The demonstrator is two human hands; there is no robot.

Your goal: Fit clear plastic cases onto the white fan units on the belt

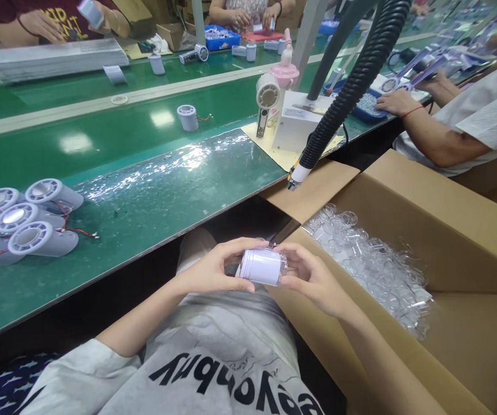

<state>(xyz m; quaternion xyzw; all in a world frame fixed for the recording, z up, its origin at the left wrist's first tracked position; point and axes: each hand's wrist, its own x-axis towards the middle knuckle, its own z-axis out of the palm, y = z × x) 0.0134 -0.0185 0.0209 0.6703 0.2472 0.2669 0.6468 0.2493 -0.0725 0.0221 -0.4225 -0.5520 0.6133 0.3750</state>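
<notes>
Above my lap, a lavender cylindrical fan housing [260,266] lies on its side between both hands. My left hand [216,270] is closed round its left end, thumb below and fingers above. At the right end sits a clear plastic cap [283,267], pinched by the fingers of my right hand [313,278]. Whether the cap is fully seated, I cannot tell. Several similar fan housings [43,237] with red wires lie on the green bench at the left. Clear plastic parts [369,265] fill part of the cardboard box [460,230] on my right.
A black corrugated hose [352,86] hangs over the box's near corner. Beside it stand a white box-shaped device [296,118] and a handheld fan [268,98]. One housing [187,117] rests on the green belt [145,124]. Co-workers' hands [398,104] are busy across the belt and at the right.
</notes>
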